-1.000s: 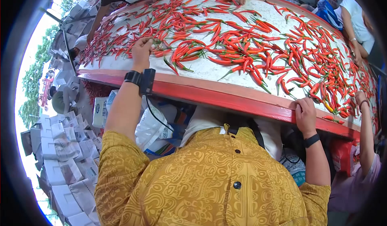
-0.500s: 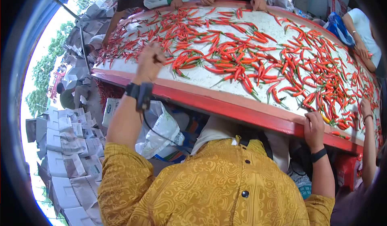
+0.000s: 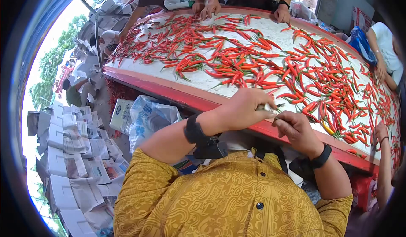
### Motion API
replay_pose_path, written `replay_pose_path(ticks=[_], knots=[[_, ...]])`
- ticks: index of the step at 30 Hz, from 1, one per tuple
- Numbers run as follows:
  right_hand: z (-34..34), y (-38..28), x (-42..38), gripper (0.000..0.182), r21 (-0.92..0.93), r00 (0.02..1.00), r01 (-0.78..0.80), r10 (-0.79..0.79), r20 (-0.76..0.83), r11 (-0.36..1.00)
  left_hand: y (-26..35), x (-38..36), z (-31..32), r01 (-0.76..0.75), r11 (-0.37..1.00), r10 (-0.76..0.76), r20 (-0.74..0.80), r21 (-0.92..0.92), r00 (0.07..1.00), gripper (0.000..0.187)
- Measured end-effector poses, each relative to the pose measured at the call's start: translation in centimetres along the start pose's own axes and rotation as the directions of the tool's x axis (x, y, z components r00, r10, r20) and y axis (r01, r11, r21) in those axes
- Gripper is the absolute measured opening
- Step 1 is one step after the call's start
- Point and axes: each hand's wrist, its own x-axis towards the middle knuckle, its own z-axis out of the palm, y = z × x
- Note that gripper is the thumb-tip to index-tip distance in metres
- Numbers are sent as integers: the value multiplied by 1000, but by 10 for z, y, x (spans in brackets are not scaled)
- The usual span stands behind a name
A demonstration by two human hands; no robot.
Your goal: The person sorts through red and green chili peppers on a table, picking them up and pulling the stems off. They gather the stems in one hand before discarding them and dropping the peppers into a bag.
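My left hand [image 3: 247, 109], with a black strap and a small box at the wrist, is raised over the near edge of the table. Its thumb and fingers pinch a chili pepper, mostly hidden; a bit of green stem shows between the hands. Just beside it, my right hand [image 3: 296, 130] is closed, fingertips pressed together at that stem end; what they grip is too small to make out. Many red chili peppers [image 3: 237, 63] with green stems lie spread over the white tabletop [image 3: 196, 84] beyond both hands.
The table's red edge [image 3: 156, 91] runs in front of my body. Plastic bags [image 3: 152, 114] and newspaper-covered boxes [image 3: 78, 152] stand at the left. Across the table, a person's hands [image 3: 210, 8] rest on the rim. At the right, another hand [image 3: 380, 132] reaches among the peppers.
My left hand has come from over the peppers at the left toward my right hand. My right hand has left the table edge, and the two now meet. The view has shifted slightly.
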Motion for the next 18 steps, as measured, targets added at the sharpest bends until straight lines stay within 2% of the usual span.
replay_pose_path(ticks=[2,3,4,6,7,8,9,10,12,14,16,17,18], knots=[[-11,-1,-7,17,-353,990,126,-95,105,927,-17,-1,17,-221,910,174,160,352,972,16],[-15,0,-10,17,-437,986,155,-113,121,886,-8,-2,23,-152,911,84,187,384,979,22],[-20,0,-15,17,-437,987,154,-114,117,886,-7,-1,28,-155,910,86,191,384,978,22],[-33,1,-24,18,-511,942,305,-175,287,804,-2,0,36,-379,881,270,358,282,894,13],[-43,0,-29,18,-513,942,304,-172,289,803,6,-2,37,-378,882,271,355,281,895,13],[-55,-2,-35,17,-434,932,234,-75,354,870,15,-7,37,-356,934,311,460,13,832,12],[-69,-1,-39,17,-357,906,151,16,424,922,26,-12,36,-283,926,375,540,-250,753,12],[-84,6,-39,15,-381,935,114,30,353,917,33,-18,36,-244,925,370,543,-291,754,11],[-113,27,-34,15,-726,989,141,-72,126,673,37,-26,34,-108,948,253,506,-298,825,11],[-129,24,-26,25,-965,959,50,-282,-25,258,22,-33,41,-19,974,143,546,-226,826,13],[-134,22,-31,37,-1000,772,-29,-635,-22,0,13,-41,47,-53,973,169,540,-223,825,15],[-136,21,-39,44,-998,796,19,-605,-25,67,11,-46,42,46,982,56,515,-184,855,15],[-139,23,-47,44,-998,801,25,-598,-15,60,9,-55,35,149,978,-60,486,-148,872,14]])
